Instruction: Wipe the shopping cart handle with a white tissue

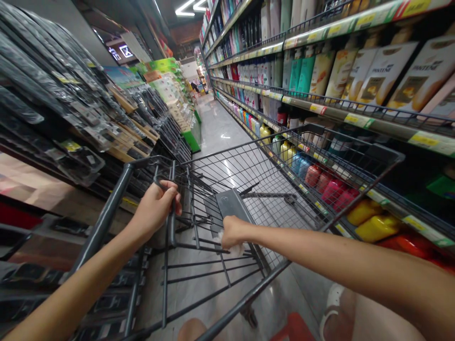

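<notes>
A dark wire shopping cart point(231, 296) fills the middle of the head view, tilted in the picture. My left hand point(159, 203) is closed around a dark bar at the cart's left side, with its fingers curled over it. In the cart's fold-down part, my right hand point(232, 232) is closed on a crumpled whitish cloth or tissue point(239, 249). It rests beside a grey plastic panel point(231, 203) of the cart. The fingertips of my right hand are hidden behind its back.
Shelves point(302, 94) of bottles run along the right, close to the cart. Packaged goods hang on a rack point(46, 76) at the left. The shiny aisle floor point(216, 123) stretches ahead past a green display point(192, 135). A sandaled foot point(332, 308) shows below.
</notes>
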`<state>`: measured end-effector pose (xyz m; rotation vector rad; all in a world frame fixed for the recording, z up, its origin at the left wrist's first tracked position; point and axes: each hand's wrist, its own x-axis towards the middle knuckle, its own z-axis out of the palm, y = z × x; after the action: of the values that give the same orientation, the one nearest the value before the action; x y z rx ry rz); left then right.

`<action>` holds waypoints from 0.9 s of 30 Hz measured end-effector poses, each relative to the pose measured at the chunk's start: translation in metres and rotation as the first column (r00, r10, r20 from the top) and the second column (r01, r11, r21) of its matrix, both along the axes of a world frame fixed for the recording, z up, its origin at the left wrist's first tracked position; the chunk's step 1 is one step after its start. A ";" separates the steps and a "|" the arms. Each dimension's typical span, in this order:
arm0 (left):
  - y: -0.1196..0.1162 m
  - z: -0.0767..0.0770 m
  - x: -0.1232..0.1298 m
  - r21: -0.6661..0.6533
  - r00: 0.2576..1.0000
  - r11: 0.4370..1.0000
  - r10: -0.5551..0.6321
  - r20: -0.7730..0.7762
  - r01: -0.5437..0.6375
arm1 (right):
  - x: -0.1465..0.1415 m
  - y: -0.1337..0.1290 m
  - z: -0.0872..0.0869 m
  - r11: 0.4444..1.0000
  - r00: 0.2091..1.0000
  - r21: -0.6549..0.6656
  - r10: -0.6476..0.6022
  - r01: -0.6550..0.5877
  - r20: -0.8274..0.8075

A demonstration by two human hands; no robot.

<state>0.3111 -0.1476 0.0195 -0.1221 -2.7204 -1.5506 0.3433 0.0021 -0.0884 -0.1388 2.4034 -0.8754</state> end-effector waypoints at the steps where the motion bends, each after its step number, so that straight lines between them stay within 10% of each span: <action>1: 0.000 0.000 0.000 -0.004 1.000 1.000 -0.002 0.003 0.002 | -0.002 0.001 0.000 1.000 1.000 0.015 0.001 -0.001 0.001; 13: -0.001 0.003 0.003 -0.044 0.999 0.998 -0.034 0.005 0.034 | -0.011 0.019 -0.012 0.989 0.988 -0.013 -0.151 0.151 -0.023; 17: 0.000 0.002 0.004 -0.029 0.999 0.999 -0.029 0.018 0.029 | -0.008 0.015 -0.013 0.950 0.972 -0.211 -0.217 0.232 0.094; 20: 0.002 0.002 0.006 -0.011 1.000 1.000 -0.019 0.024 0.020 | -0.008 0.011 -0.007 0.740 0.922 -0.556 -0.254 0.379 0.291; 25: 0.007 0.002 0.009 0.025 0.999 0.999 0.022 0.030 -0.023 | -0.012 0.006 0.005 0.172 0.910 -0.895 -0.027 0.411 0.413; 27: 0.008 0.001 0.010 0.032 0.999 0.999 0.040 0.027 -0.041 | -0.012 0.004 0.006 0.090 0.924 -0.920 0.009 0.381 0.383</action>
<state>0.3207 -0.1393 0.0207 -0.0464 -2.6985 -1.5961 0.3314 0.0060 -0.0824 -0.1704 1.0771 -2.3710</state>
